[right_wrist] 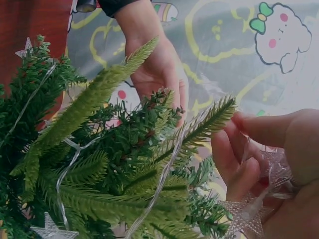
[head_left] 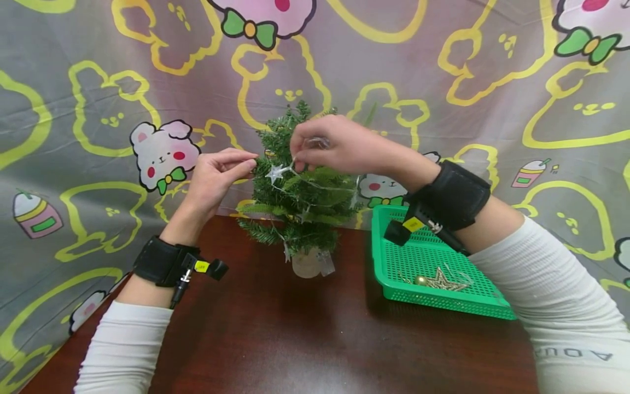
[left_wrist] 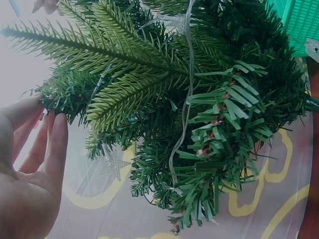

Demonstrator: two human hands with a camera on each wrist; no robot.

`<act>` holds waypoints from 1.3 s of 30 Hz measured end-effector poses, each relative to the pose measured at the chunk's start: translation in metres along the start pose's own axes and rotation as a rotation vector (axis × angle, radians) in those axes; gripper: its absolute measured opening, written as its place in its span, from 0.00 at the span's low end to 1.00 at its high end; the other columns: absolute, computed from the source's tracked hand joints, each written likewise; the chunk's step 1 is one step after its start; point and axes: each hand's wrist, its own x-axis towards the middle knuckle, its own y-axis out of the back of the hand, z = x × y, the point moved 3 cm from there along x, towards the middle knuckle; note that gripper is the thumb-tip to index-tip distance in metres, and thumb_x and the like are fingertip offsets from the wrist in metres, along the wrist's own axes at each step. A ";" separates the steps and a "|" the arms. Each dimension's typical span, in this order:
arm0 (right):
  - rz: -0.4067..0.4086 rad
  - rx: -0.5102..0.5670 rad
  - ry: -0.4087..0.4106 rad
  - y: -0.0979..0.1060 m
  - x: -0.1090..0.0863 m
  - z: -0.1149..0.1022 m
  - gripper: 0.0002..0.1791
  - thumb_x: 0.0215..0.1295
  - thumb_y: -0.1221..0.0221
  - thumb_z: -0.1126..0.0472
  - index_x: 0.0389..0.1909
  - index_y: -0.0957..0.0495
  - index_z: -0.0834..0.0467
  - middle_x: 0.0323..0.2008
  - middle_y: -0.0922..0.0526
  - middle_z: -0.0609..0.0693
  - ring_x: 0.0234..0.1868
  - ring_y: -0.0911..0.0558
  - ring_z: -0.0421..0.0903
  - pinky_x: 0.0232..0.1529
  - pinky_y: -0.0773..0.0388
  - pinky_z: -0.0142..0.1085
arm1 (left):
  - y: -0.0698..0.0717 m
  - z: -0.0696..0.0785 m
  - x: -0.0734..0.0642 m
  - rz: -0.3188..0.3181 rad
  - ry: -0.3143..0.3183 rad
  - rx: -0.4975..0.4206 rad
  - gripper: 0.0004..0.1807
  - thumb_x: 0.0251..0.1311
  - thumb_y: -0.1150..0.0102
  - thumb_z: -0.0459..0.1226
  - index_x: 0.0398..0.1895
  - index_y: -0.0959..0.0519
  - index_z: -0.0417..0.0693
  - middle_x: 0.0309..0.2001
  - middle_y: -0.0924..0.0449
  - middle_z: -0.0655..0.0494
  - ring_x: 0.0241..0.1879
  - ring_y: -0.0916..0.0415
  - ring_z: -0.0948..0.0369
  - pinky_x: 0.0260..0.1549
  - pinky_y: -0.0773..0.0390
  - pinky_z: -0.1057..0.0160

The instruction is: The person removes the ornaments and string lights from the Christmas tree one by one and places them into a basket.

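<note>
A small artificial Christmas tree [head_left: 305,219] stands in a pale pot [head_left: 306,264], wound with a clear-wired string of star lights [right_wrist: 167,179]. My left hand [head_left: 214,178] is at the tree's left side, thumb and fingertips pinching the tip of a green branch [left_wrist: 70,94]. On the right, my right hand [head_left: 334,145] grips a bunched length of the light string near the upper branches. Two clear stars [right_wrist: 244,216] hang by its fingers in the right wrist view. One star [head_left: 276,174] shows between the hands in the head view.
A green plastic basket [head_left: 379,262] sits on the dark wooden table [head_left: 275,334] to the right, under my right forearm. It holds a gold glitter star [head_left: 444,280] and a small gold ball [head_left: 420,280]. A cartoon-printed curtain [head_left: 197,98] hangs close behind the tree.
</note>
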 end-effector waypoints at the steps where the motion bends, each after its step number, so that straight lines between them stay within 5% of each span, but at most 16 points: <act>1: 0.004 0.032 -0.001 0.000 -0.001 0.001 0.06 0.74 0.46 0.64 0.39 0.21 0.58 0.37 0.14 0.49 0.38 0.16 0.41 0.44 0.18 0.38 | 0.000 0.000 0.000 0.000 0.000 0.000 0.13 0.63 0.36 0.34 0.47 0.15 0.34 0.40 0.17 0.56 0.39 0.18 0.63 0.40 0.15 0.69; 10: 0.108 0.130 -0.026 0.003 -0.014 0.009 0.10 0.74 0.47 0.65 0.44 0.16 0.56 0.37 0.13 0.47 0.39 0.17 0.43 0.46 0.19 0.37 | 0.003 -0.002 0.000 -0.006 -0.001 0.005 0.13 0.63 0.36 0.34 0.47 0.16 0.33 0.41 0.17 0.56 0.39 0.17 0.64 0.42 0.15 0.68; 14: 0.147 0.203 -0.078 0.005 -0.023 0.008 0.10 0.76 0.50 0.63 0.42 0.19 0.55 0.40 0.16 0.49 0.33 0.18 0.52 0.25 0.24 0.36 | 0.003 -0.002 0.000 -0.006 -0.002 0.008 0.13 0.63 0.36 0.34 0.47 0.16 0.34 0.41 0.17 0.56 0.39 0.18 0.64 0.42 0.15 0.67; 17: 0.167 0.315 -0.145 0.005 -0.029 0.010 0.10 0.77 0.52 0.61 0.42 0.22 0.56 0.44 0.16 0.50 0.27 0.17 0.57 0.13 0.34 0.37 | 0.003 -0.002 0.000 -0.003 -0.004 0.007 0.13 0.63 0.36 0.34 0.47 0.15 0.34 0.41 0.17 0.56 0.39 0.18 0.64 0.42 0.15 0.67; 22: 0.170 0.596 -0.228 0.003 -0.036 0.019 0.08 0.76 0.54 0.62 0.42 0.28 0.59 0.42 0.12 0.57 0.22 0.16 0.56 0.08 0.38 0.39 | 0.004 -0.001 0.000 0.004 -0.008 0.016 0.13 0.63 0.36 0.34 0.47 0.15 0.35 0.41 0.17 0.56 0.38 0.17 0.64 0.42 0.15 0.67; 25: 0.133 0.677 -0.221 0.001 -0.040 0.021 0.07 0.76 0.55 0.62 0.42 0.29 0.58 0.39 0.13 0.59 0.25 0.14 0.55 0.08 0.39 0.39 | 0.005 -0.002 0.000 0.008 -0.004 0.019 0.13 0.63 0.35 0.34 0.47 0.15 0.35 0.41 0.17 0.57 0.37 0.17 0.65 0.41 0.15 0.68; 33: 0.061 0.746 -0.074 -0.005 -0.037 0.014 0.09 0.78 0.54 0.62 0.41 0.26 0.58 0.39 0.12 0.58 0.36 0.12 0.51 0.08 0.42 0.39 | 0.005 -0.002 0.001 0.015 0.000 0.008 0.13 0.62 0.35 0.34 0.46 0.15 0.35 0.41 0.17 0.56 0.37 0.16 0.64 0.41 0.15 0.68; 39: 0.023 0.702 -0.150 -0.007 -0.042 0.009 0.09 0.74 0.54 0.64 0.39 0.25 0.59 0.21 0.22 0.52 0.18 0.25 0.49 0.10 0.41 0.37 | 0.005 -0.003 0.001 0.015 0.007 0.012 0.13 0.63 0.35 0.34 0.47 0.15 0.35 0.41 0.17 0.57 0.37 0.17 0.65 0.41 0.15 0.69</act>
